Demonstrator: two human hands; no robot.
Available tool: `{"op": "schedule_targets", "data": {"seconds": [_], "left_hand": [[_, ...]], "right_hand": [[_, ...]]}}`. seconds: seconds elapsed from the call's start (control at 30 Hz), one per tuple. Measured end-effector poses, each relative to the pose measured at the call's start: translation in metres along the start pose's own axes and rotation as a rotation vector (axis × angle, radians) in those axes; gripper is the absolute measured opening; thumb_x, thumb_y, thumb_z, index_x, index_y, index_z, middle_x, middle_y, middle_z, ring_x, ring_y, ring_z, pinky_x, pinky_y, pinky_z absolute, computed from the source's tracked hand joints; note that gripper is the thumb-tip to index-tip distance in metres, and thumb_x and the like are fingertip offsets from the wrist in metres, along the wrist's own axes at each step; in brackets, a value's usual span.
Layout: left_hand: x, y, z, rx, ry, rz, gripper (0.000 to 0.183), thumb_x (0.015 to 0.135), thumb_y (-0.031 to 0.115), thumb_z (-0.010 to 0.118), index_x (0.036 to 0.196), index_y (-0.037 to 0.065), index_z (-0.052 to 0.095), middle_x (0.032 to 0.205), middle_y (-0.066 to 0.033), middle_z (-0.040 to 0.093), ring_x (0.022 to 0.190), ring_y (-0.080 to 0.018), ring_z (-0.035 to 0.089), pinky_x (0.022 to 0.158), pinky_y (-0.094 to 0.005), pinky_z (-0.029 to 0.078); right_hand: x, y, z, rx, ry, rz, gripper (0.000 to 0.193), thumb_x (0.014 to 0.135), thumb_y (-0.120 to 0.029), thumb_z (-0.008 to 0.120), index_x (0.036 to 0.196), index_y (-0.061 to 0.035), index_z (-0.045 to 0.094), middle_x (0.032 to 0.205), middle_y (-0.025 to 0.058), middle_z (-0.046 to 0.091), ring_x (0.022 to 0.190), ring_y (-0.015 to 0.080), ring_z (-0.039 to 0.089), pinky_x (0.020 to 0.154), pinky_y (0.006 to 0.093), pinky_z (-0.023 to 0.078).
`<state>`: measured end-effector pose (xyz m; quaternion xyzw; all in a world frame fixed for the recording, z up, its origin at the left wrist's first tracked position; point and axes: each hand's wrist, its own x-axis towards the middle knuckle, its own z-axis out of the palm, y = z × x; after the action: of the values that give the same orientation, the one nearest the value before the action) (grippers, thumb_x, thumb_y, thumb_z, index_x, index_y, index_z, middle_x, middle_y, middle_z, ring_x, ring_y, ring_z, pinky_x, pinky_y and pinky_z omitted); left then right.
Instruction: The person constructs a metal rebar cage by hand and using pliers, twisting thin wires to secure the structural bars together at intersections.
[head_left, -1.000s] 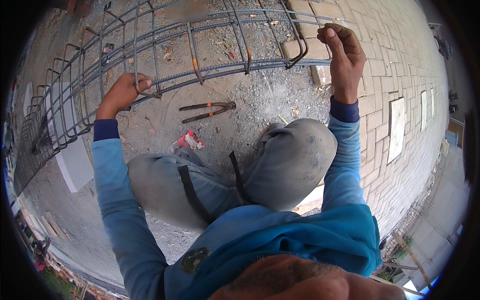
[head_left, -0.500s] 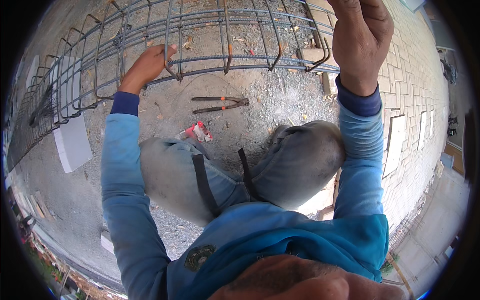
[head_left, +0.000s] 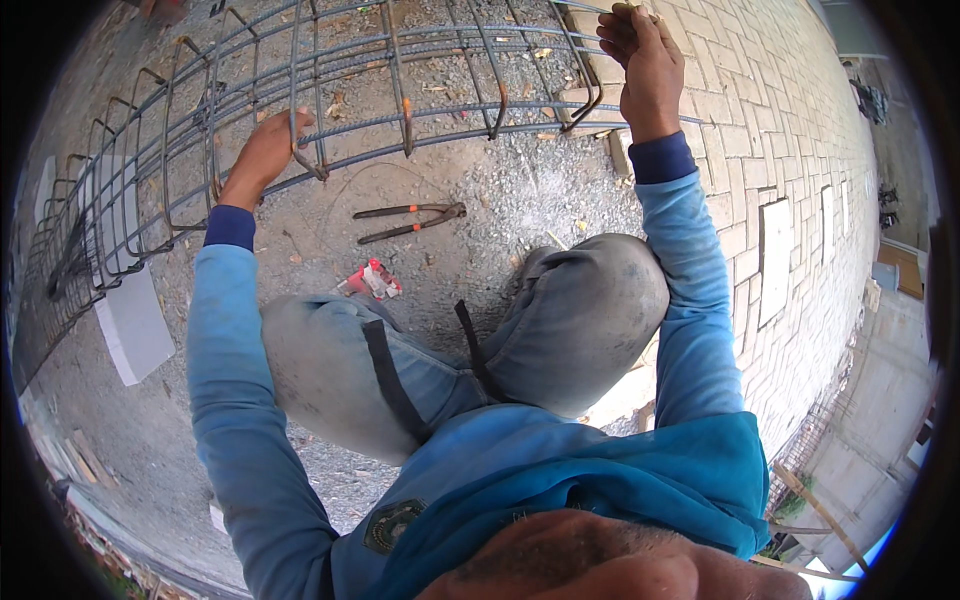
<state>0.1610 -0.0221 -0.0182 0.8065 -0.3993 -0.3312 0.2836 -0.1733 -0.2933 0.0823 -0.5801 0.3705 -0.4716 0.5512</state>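
Observation:
A cage of steel reinforcing bars (head_left: 350, 118), tied with bent stirrups, stretches across the top of the view and curves away at the left. My left hand (head_left: 262, 155) grips the cage's near side, its fingers around a bar beside a stirrup and partly hidden by the steel. Beyond the last stirrup, my right hand (head_left: 652, 85) is raised at the cage's right end. Its fingers are loosely bent and apart, close to the upper bar ends; whether they touch is unclear. A pair of nippers (head_left: 412, 220) with dark handles and orange bands lies on the ground.
A crumpled red and white packet (head_left: 372, 279) lies by my left knee (head_left: 315, 340). Pale paving blocks (head_left: 735, 120) cover the right side, with a white slab (head_left: 775, 262) set among them. A pale board (head_left: 135, 325) lies beneath the cage's left part. Gravel spreads between.
My right hand has moved away from me toward the cage's end, and its pinched fingers have loosened. My left hand stays on the cage. The whole view has shifted slightly.

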Motion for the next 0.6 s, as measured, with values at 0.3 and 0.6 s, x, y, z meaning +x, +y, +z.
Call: {"op": "schedule_targets", "data": {"seconds": [0.3,0.6], "left_hand": [[-0.023,0.034,-0.024,-0.016,0.127,-0.051,0.063,0.091,0.056,0.048,0.092,-0.003,0.069,0.073,-0.0096,0.063,0.067,-0.0191,0.056,0.064,-0.0325,0.044],[-0.037,0.042,-0.017,0.331,0.072,0.059,0.072,0.084,0.067,0.053,0.058,-0.001,0.052,0.053,-0.0076,0.041,0.052,-0.0176,0.039,0.051,-0.0388,0.029]], "right_hand": [[-0.017,-0.001,0.024,-0.017,-0.117,-0.248,0.027,0.099,-0.022,0.051,0.100,0.0023,0.063,0.084,0.0051,0.064,0.074,0.0111,0.060,0.070,0.0248,0.049],[-0.097,-0.042,0.055,-0.399,-1.000,-0.494,0.025,0.093,-0.024,0.061,0.088,0.0001,0.066,0.067,0.0080,0.063,0.061,0.0180,0.060,0.058,0.0290,0.048]]}}
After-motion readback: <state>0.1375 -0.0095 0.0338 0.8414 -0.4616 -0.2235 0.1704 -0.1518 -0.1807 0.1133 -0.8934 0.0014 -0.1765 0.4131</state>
